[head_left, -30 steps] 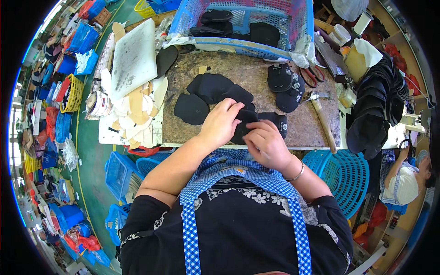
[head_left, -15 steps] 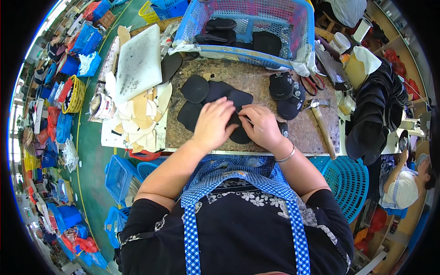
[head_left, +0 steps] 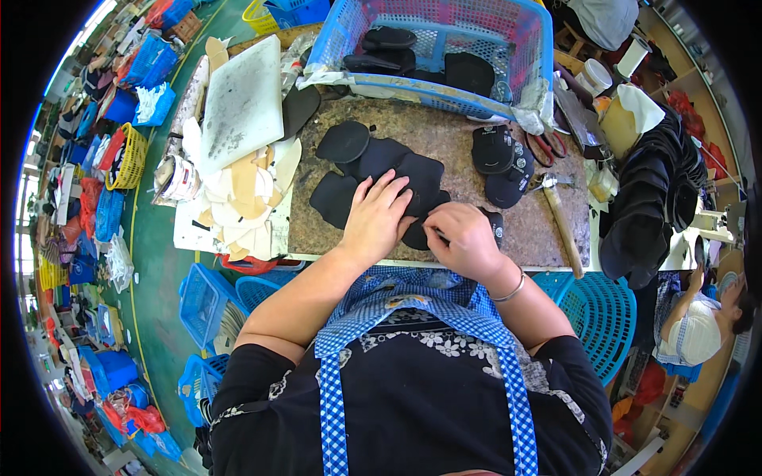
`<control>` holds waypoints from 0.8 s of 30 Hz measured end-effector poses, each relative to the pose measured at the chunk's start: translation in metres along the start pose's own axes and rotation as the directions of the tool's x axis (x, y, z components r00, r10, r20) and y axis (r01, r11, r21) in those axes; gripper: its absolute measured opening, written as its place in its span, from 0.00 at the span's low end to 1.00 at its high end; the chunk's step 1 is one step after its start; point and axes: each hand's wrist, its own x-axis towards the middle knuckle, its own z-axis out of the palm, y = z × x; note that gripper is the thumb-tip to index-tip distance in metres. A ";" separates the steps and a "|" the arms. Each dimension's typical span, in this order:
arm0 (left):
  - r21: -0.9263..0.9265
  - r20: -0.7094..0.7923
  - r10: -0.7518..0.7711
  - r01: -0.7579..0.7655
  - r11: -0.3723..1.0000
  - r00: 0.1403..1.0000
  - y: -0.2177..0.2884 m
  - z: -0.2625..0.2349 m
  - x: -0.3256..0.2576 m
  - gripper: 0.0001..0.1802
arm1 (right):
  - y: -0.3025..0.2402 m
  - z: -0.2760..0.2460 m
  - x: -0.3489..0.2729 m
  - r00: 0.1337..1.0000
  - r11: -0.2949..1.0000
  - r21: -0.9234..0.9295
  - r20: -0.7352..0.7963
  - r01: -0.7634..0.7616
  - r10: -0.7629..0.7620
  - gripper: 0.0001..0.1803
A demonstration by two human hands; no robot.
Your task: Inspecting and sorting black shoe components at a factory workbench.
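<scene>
Flat, rounded black pieces lie overlapping on the worn work board [head_left: 524, 226]. My left hand [head_left: 376, 218] rests on them with its fingers stretched out, beside the larger black piece [head_left: 423, 176]. My right hand [head_left: 467, 242] is closed, thumb and fingers pinching the edge of a black piece [head_left: 414, 235] close to the board's front; the fingers partly hide it. Farther left are another black piece [head_left: 331, 198] and a thick-looking one [head_left: 343, 143] that sits slightly tilted on its neighbour. On the right, black pieces with pale printed marks [head_left: 508, 184] overlap, one partly behind my right hand.
A blue basket [head_left: 452, 101] holding black pieces stands behind the board. A hammer [head_left: 563, 234] and red-handled scissors [head_left: 546, 149] lie right, near a long stack of black pieces [head_left: 655, 190]. Left are a white slab [head_left: 242, 107] and cream cut-outs [head_left: 250, 194]. A person [head_left: 698, 329] sits far right.
Both hands have drawn slightly toward me, and my right fingers have curled in tighter. The far-left black piece has shifted away from me and now looks tilted.
</scene>
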 end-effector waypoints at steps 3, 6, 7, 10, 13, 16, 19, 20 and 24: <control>0.014 0.011 0.001 -0.001 1.000 1.000 0.002 -0.002 0.002 0.22 | 0.001 0.000 -0.005 0.996 0.996 -0.063 0.063 0.064 -0.060 0.06; 0.022 0.019 -0.002 0.001 1.000 1.000 0.003 -0.002 0.001 0.23 | 0.004 0.001 -0.007 0.996 0.995 -0.074 -0.054 0.064 -0.068 0.07; 0.023 0.019 -0.003 0.002 1.000 1.000 0.003 -0.002 0.001 0.23 | 0.004 0.002 -0.009 0.997 0.996 -0.055 -0.048 0.063 -0.066 0.07; 0.045 0.020 -0.008 0.007 0.999 1.000 0.005 -0.002 0.002 0.24 | 0.002 -0.002 -0.011 0.997 0.997 -0.023 -0.031 0.071 -0.072 0.06; 0.045 0.020 -0.020 0.019 0.999 1.000 0.007 -0.004 0.003 0.25 | -0.006 -0.017 -0.017 0.990 0.982 0.177 -0.103 -0.072 0.091 0.05; -0.010 -0.114 0.050 -0.051 0.999 0.992 0.018 -0.008 0.007 0.27 | 0.010 -0.036 -0.038 0.782 0.840 0.461 -0.394 -0.286 0.483 0.05; -0.217 -0.129 0.278 -0.301 0.929 0.952 0.050 -0.002 0.018 0.28 | 0.022 -0.050 -0.050 0.569 0.713 0.648 -0.492 -0.267 0.659 0.06; -0.227 -0.005 0.339 -0.331 0.916 0.941 0.065 0.002 0.023 0.31 | 0.023 -0.049 -0.054 0.564 0.713 0.647 -0.495 -0.269 0.661 0.06; -0.114 0.146 0.393 -0.379 0.918 0.908 0.088 0.030 0.033 0.33 | 0.024 -0.051 -0.061 0.566 0.674 0.689 -0.454 -0.266 0.688 0.06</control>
